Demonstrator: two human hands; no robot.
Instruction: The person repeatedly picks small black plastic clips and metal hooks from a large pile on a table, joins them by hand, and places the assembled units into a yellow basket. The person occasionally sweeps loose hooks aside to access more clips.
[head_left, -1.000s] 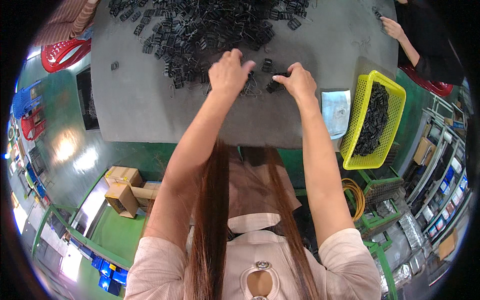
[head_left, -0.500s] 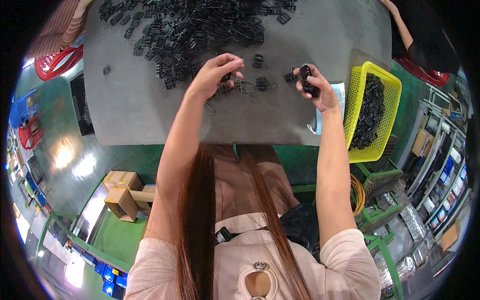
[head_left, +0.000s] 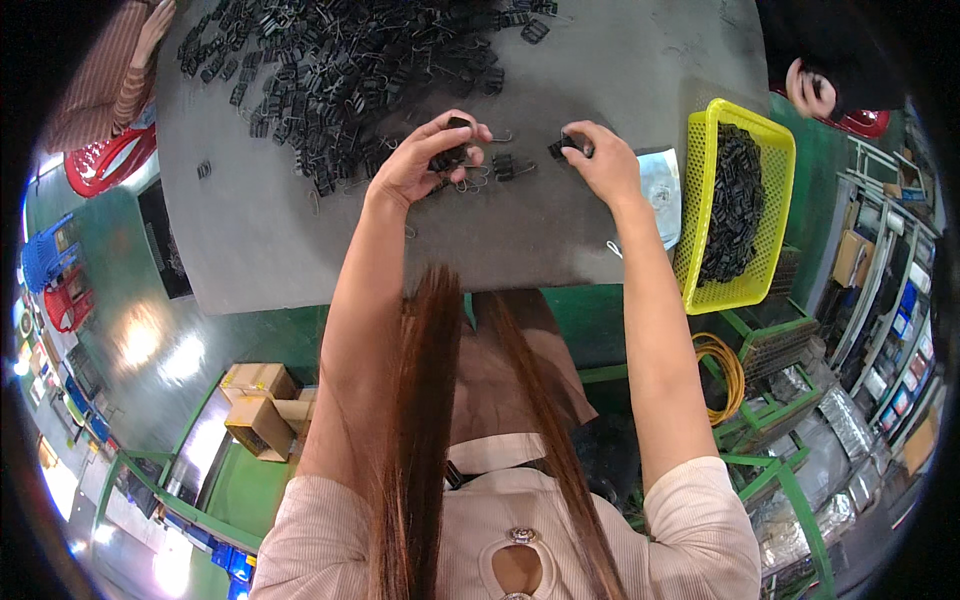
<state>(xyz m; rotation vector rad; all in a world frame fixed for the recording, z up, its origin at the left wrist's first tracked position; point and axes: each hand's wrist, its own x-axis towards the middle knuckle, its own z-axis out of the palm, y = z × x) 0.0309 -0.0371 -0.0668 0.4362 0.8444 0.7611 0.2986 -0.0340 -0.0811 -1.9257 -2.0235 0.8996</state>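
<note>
My left hand is closed around a small black plastic buckle-like piece at the near edge of a big pile. A thin wire loop hangs beside its fingertips. Further right, my right hand pinches another black buckle-like piece between thumb and fingers, low over the table; its palm is hidden, so I cannot tell what else it holds. Between my hands lies a loose black piece with a wire end.
The pile of black pieces spreads over the far left of the grey table. On the right stand a yellow basket of black parts and a pale blue face mask. Other people's hands show at far left and far right.
My right hand has moved left and turned palm down, closing on a piece at the table. The black ridged piece seen in it before is out of sight. My left fingers have curled around a piece.
</note>
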